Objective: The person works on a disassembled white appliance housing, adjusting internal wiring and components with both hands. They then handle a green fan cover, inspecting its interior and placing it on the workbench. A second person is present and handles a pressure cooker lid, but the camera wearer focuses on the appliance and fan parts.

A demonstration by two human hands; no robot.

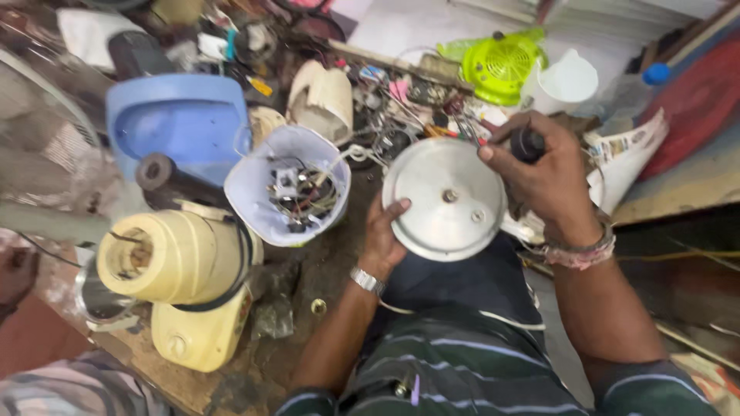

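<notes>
Striped shirt (455,362) at the bottom edge; beyond it, round metal lid (445,199) over the lap — left hand (383,235) cupping its lower rim, fingers curled narrow. Right hand (543,173) closed around the lid's black handle (527,144). Beside, smaller — open white appliance housing (287,185) with exposed wiring, cream mixer (185,277).

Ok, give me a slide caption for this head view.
Left hand steadies a round metal lid while right hand grips its black handle.
</notes>
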